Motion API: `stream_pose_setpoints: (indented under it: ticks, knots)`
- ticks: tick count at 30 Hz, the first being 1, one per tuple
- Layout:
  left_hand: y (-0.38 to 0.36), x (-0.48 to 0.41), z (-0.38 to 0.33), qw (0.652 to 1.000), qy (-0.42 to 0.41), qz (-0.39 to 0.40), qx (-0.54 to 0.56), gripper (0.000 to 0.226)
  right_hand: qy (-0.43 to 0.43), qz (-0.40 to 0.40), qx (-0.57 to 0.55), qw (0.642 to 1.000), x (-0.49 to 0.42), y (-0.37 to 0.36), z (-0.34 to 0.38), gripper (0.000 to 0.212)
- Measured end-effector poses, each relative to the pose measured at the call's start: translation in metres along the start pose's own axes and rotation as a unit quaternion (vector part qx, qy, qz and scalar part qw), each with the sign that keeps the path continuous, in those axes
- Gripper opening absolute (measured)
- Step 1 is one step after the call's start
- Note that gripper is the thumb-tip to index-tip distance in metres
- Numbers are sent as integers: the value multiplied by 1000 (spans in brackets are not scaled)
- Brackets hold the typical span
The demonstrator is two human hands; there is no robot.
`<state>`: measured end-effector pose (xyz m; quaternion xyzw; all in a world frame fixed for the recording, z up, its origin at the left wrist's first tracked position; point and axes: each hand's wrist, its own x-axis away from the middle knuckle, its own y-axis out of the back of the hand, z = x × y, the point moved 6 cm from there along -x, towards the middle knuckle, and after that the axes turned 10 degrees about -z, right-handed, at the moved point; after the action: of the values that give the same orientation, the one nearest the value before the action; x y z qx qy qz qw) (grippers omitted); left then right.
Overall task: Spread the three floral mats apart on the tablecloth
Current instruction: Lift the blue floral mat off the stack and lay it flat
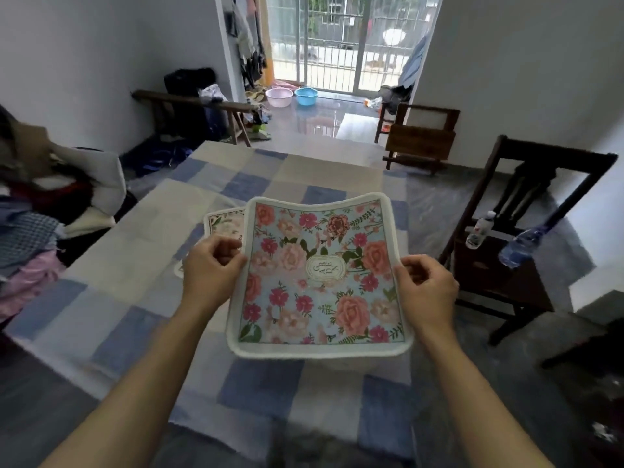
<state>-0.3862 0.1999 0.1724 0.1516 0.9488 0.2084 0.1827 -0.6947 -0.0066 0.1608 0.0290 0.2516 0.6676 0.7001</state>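
Hands hold one floral mat (320,275) above the checked tablecloth (141,275) on the desk. The left hand (211,268) pinches the mat's left edge, and the right hand (425,282) pinches its right edge, so the mat hangs a little curved between them. A second mat (224,222) lies on the tablecloth, partly hidden behind the left hand and the lifted mat. Two plastic bottles (479,229) stand on a dark chair (506,265) at the right.
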Motion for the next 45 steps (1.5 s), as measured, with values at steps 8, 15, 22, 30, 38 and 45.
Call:
stream_pose_setpoints:
  ticks: [8, 15, 22, 30, 38, 45]
  knots:
    - [-4, 21, -19, 998, -15, -45, 34, 17, 12, 34, -16, 999, -33, 18, 3, 7]
    - [-32, 40, -30, 997, 12, -69, 38, 17, 29, 99, -42, 994, -83, 13, -15, 3]
    - [-96, 53, -54, 989, 55, -136, -7, 16, 35, 160, -122, 979, -159, -12, -59, 6]
    - [-178, 98, -104, 957, 147, -247, -46, 17, 83, 279, -114, 950, -273, -30, -101, 7]
    - [-189, 120, -119, 932, 170, -310, -84, 15, 101, 376, -111, 914, -304, -85, -107, 7]
    - [-210, 108, -106, 913, 198, -353, -52, 18, 169, 396, -98, 897, -327, -125, -82, 2]
